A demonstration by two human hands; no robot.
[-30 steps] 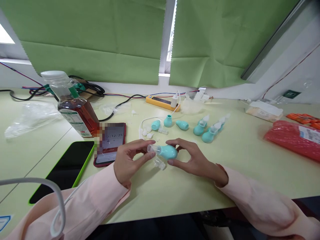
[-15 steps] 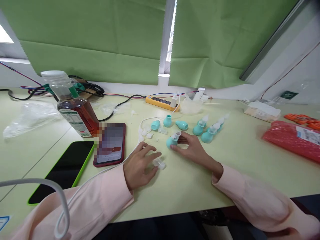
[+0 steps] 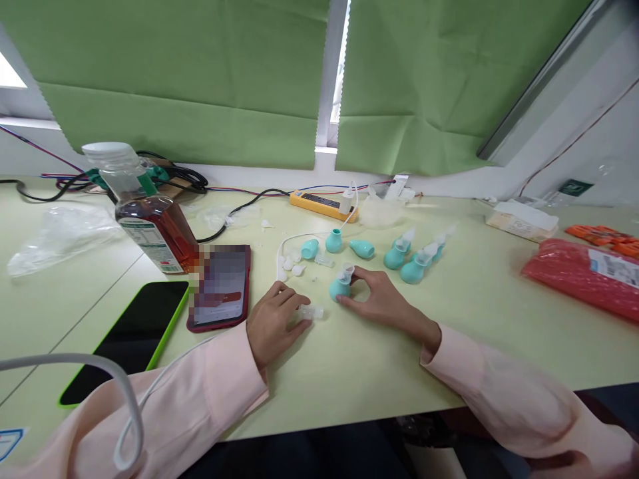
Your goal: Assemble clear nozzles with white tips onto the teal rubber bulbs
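My right hand (image 3: 377, 293) is closed on a teal squeeze bulb (image 3: 340, 289) with a clear collar in its mouth, held upright by thumb and fingers. Between the thumb and fingers of my left hand (image 3: 277, 322) is a small clear plastic tube (image 3: 313, 312), pointing toward the bulb but apart from it. Beyond the hands, loose teal bulbs (image 3: 333, 241) rest beside another clear tube (image 3: 324, 261) and several small white caps (image 3: 298, 270). Farther right, teal bulbs with clear tips fitted (image 3: 413, 269) lie tilted on the table.
Left of my hands lie a red-cased phone (image 3: 219, 283) and a green-edged phone (image 3: 134, 326), with a bottle of amber liquid (image 3: 160, 233) behind. A white cable (image 3: 172, 362) runs past my left sleeve. At the back is a yellow power strip (image 3: 319, 206); a red package (image 3: 579, 276) lies right.
My left hand has closed on the clear tube and lifted it, turning it toward the bulb. The bulb in my right hand has shifted slightly left and stands more upright.
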